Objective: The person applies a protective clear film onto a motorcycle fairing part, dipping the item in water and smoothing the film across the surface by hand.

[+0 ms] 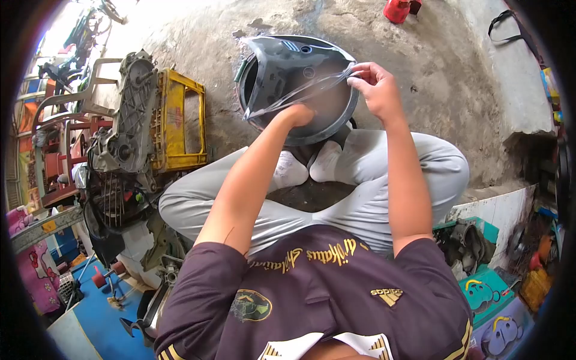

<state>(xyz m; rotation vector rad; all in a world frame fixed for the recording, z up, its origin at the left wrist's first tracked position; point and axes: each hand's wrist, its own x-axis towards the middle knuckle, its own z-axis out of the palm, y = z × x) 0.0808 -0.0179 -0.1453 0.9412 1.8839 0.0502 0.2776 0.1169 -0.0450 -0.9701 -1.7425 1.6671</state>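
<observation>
A dark, glossy plastic panel [282,69], shaped like a motorcycle body cover, lies tilted across a round black basin [343,120]. Murky, greyish liquid shows in the basin's right part. My right hand [375,87] is closed at the panel's right corner, thumb and fingers pinching it. Clear, shiny strands [300,93] stretch from that corner to the panel's lower left tip; I cannot tell what they are made of. My left hand [300,114] reaches into the basin below the strands, and its fingers are hidden in the liquid.
A yellow crate [180,120] and a greasy metal engine casing [132,114] stand on the left, near a chair frame [90,90]. A red container [397,11] is at the far top. Green boxes [486,294] with parts lie at lower right.
</observation>
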